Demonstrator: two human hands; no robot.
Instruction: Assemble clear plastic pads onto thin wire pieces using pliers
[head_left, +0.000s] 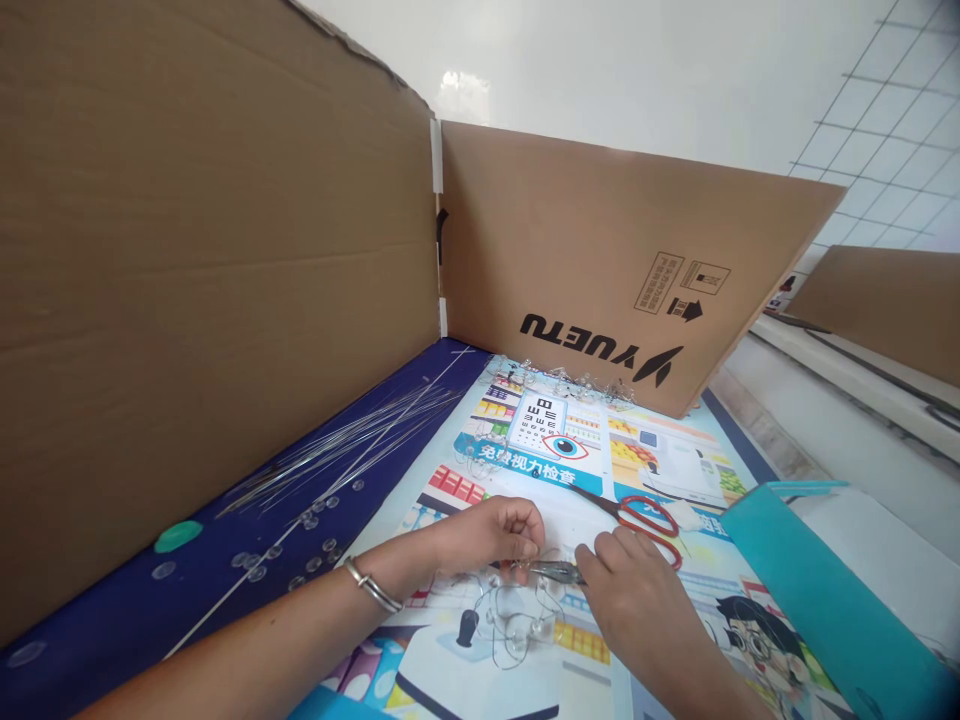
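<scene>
My left hand (487, 535), with a metal bangle on its wrist, is curled and pinches a thin wire above a printed eye-test poster mat (555, 500). My right hand (630, 600) grips small needle-nose pliers (553, 572), whose tips sit right by my left fingertips. Below both hands lies a tangle of thin wire strung with clear suction cups (510, 620). Red-handled scissors (646, 530) rest on the mat just beyond my right hand.
Loose steel wires (337, 450) and several clear suction cups (311, 525) lie on a dark blue mat (150, 590) to the left. More cups (559, 382) line the mat's far edge. Cardboard panels (187, 280) stand left and behind; a teal folder (825, 600) stands at right.
</scene>
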